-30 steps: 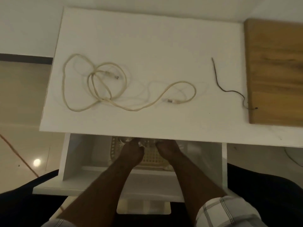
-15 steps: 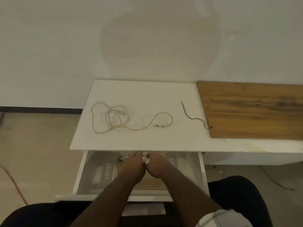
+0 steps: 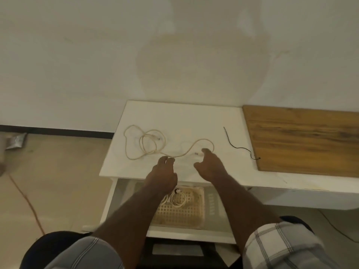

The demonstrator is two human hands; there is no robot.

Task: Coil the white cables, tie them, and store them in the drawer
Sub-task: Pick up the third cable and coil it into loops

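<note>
A loose white cable [image 3: 147, 144] lies sprawled on the white tabletop [image 3: 184, 117], looped at the left and curving right. My left hand [image 3: 162, 174] reaches over the front edge, its fingertips touching the cable's middle. My right hand [image 3: 210, 165] hovers open beside the cable's right end and plug. Below, the drawer [image 3: 113, 199] stands pulled out. Inside it a coiled, tied white cable [image 3: 177, 199] rests on a cream lattice tray [image 3: 184, 214].
A thin black tie wire [image 3: 238, 145] lies on the tabletop to the right of the cable. A wooden board [image 3: 303, 140] covers the surface further right. An orange cord [image 3: 25, 199] runs across the floor at the left. My knees flank the drawer.
Both hands left the drawer, where they held the coiled cable together, and rose to the loose cable on the tabletop. The coil now lies in the drawer tray.
</note>
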